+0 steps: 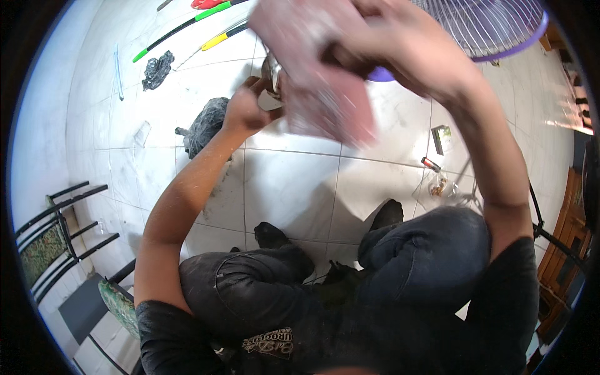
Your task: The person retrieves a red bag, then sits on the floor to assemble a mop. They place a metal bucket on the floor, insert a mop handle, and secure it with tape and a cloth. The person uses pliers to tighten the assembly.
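- Both hands are raised above the white tiled floor (294, 194); my right hand (381, 37) grips a pink cloth (319, 75), which is motion-blurred and hangs down at centre.
- My left hand (247, 109) is closed around a shiny metal object (272, 72), partly hidden behind the cloth; I cannot tell what it is.
- Cloth and metal object touch, far from my knees (425, 250).
- A grey crumpled bag (206, 125) lies on the floor just left of my left hand.
- A purple fan (494, 28) stands far right; green and yellow sticks (187, 28) lie far left.
- A small red lighter (431, 164) lies on the tiles to the right.
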A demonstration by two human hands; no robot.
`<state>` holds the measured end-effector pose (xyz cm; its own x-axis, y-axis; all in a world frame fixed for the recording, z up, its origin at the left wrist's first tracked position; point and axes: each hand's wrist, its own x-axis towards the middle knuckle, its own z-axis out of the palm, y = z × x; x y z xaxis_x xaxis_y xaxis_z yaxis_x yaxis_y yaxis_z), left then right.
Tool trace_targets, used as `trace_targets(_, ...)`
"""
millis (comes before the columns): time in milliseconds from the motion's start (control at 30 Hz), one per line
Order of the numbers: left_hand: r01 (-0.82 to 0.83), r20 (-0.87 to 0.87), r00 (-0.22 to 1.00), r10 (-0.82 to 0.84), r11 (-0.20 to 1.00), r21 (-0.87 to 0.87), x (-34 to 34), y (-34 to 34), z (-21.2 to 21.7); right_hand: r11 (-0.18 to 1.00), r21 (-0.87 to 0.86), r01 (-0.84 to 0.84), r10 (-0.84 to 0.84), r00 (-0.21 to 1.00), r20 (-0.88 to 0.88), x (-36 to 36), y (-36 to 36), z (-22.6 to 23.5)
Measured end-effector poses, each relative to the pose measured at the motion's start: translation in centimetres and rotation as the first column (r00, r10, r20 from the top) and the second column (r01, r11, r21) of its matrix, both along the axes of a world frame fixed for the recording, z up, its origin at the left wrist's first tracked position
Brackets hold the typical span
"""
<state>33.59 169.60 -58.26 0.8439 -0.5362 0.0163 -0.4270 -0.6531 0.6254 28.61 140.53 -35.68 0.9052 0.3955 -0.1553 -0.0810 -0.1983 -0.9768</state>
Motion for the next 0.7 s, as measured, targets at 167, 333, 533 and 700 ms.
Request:
trace_targets(167,0.227,-0.005,0.974,-0.228,0.971,0.070,1.8,3.7,0.4,0.902,0.250,-0.351,0.357,0.934,0.025,-8.6,-7.5,-7.6)
trace_targets(333,0.134,0.190,0.972,-0.141,0.990,0.049,2.2,1.5,2.4,0.881,0.172,0.440,-0.299,0.802,-0.517,-19.3,-11.8,-25.2)
trace_targets(533,0.106,0.253,0.963,-0.095,0.994,-0.032,1.9,-0.8,6.8,0.526,-0.412,0.744,-0.850,0.446,-0.280,-25.1,-11.3,-33.3)
trace_targets(700,0.149,0.384,0.917,-0.105,0.985,-0.086,0.7,-3.4,9.4,0.180,-0.763,0.621,-0.465,0.737,0.490,-20.7,-12.1,-28.0)
